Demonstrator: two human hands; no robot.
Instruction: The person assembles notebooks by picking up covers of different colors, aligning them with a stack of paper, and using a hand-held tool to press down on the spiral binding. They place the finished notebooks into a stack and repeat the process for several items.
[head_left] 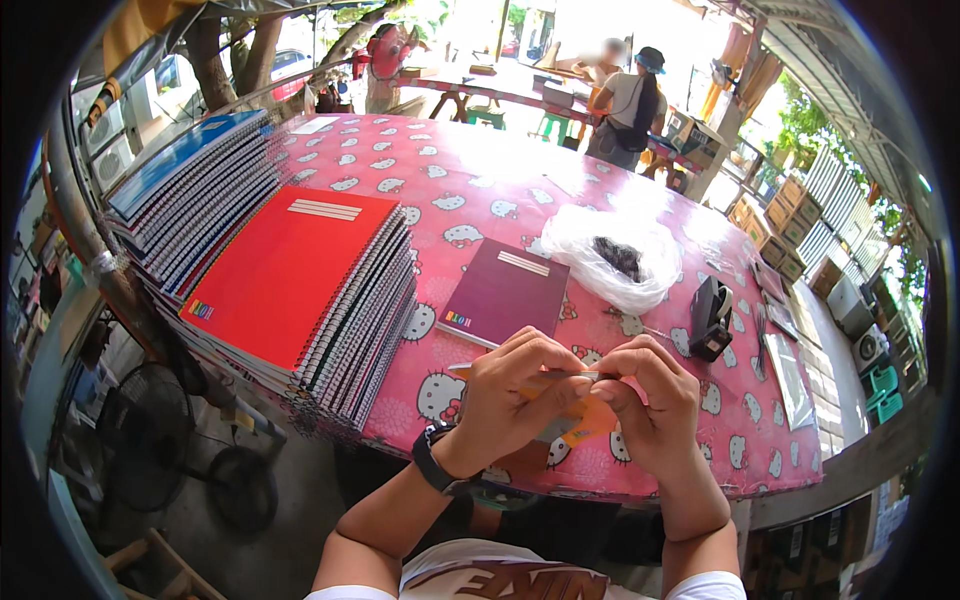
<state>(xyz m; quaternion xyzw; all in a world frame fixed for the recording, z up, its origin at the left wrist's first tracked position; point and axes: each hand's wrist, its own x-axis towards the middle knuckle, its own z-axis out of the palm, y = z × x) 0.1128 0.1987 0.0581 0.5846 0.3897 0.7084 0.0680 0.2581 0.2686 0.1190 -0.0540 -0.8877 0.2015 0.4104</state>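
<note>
My left hand (pixel 525 380), with a black watch on its wrist, and my right hand (pixel 650 395) meet at the table's near edge. Their thumbs and fingertips are pinched together around something small and thin that I cannot make out. Below them shows part of an orange item (pixel 588 425), mostly covered by my hands. Just beyond lies a purple notebook (pixel 505 290) with a white label. To its left rises a tall stack of spiral notebooks with a red notebook (pixel 290 270) on top. A crumpled clear plastic bag (pixel 640 290) with dark strands inside sits past my right hand.
A black tape dispenser (pixel 711 320) stands right of the bag on the pink patterned tablecloth (pixel 430 160). Blue-topped spiral notebooks (pixel 185 160) are stacked at the far left. Flat plastic packets (pixel 792 380) lie at the right edge. Two people stand near a far table.
</note>
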